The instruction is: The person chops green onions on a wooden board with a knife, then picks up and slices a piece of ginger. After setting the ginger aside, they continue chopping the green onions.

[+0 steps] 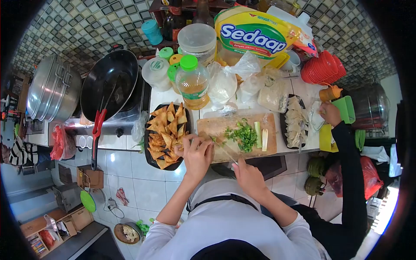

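Note:
My left hand [197, 157] is at the left side of the wooden cutting board [208, 124], its fingers bent down together near a small green piece. What it holds is too small to make out. My right hand [251, 177] is closed on the handle of a knife [224, 150], whose blade slants up-left over the board toward my left fingertips. Chopped green leaves [243, 136] lie mid-board, beside a green stalk [258, 134] and a pale stalk [264, 139]. Left of the board stands a black tray [189, 125] of fried triangles [169, 130].
At the right, a co-worker's black-sleeved arm [352, 160] reaches to the counter beside a dark plate of pale wrappers [295, 121]. An oil bottle [193, 82] and bags stand behind the board. A black wok [110, 82] with red-handled tongs [98, 125] is at the left.

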`<state>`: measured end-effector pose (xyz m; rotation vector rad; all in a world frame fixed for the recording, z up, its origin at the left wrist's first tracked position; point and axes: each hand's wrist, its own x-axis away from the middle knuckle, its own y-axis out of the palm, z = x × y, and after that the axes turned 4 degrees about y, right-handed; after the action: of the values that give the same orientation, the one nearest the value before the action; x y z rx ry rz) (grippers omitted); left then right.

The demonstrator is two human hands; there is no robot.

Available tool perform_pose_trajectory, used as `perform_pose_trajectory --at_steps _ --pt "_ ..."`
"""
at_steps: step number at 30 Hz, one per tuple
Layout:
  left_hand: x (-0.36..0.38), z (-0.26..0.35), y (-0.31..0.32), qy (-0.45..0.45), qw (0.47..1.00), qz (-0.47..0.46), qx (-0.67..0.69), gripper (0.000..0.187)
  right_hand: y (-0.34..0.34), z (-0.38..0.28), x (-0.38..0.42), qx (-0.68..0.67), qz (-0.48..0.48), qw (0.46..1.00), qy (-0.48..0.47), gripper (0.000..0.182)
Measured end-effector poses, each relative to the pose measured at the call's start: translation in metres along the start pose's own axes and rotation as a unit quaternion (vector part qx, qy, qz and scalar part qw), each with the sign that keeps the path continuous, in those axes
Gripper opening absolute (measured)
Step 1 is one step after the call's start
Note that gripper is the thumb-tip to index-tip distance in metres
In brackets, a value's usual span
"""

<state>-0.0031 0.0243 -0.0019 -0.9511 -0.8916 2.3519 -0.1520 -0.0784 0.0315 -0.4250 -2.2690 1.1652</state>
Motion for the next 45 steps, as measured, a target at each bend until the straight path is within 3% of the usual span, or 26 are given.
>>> perform_pose_trajectory --at_steps 5,17,25,38,45 --pt "-0.003 -0.002 -0.004 0.002 1.0 -0.008 0.016 0.011 0.003 0.001 0.001 0.046 0.009 0.999 0.006 0.028" --pt "-0.003 0.002 0.003 0.02 0.999 -0.019 0.025 0.012 -0.013 0.007 0.009 -0.102 -0.019 0.994 0.029 0.033" --pt "-0.004 0.005 0.003 0.006 1.0 -0.014 0.011 0.013 -0.005 0.003 0.008 0.005 0.0 1.0 0.009 0.033" --pt "-0.006 0.003 0.0 0.01 1.0 -0.019 0.019 0.011 0.002 0.003 0.007 0.016 0.013 0.999 0.026 0.032" --pt "-0.003 0.004 -0.006 0.055 0.998 -0.036 -0.025 0.013 0.004 0.009 0.003 -0.161 -0.002 0.987 0.03 0.032"
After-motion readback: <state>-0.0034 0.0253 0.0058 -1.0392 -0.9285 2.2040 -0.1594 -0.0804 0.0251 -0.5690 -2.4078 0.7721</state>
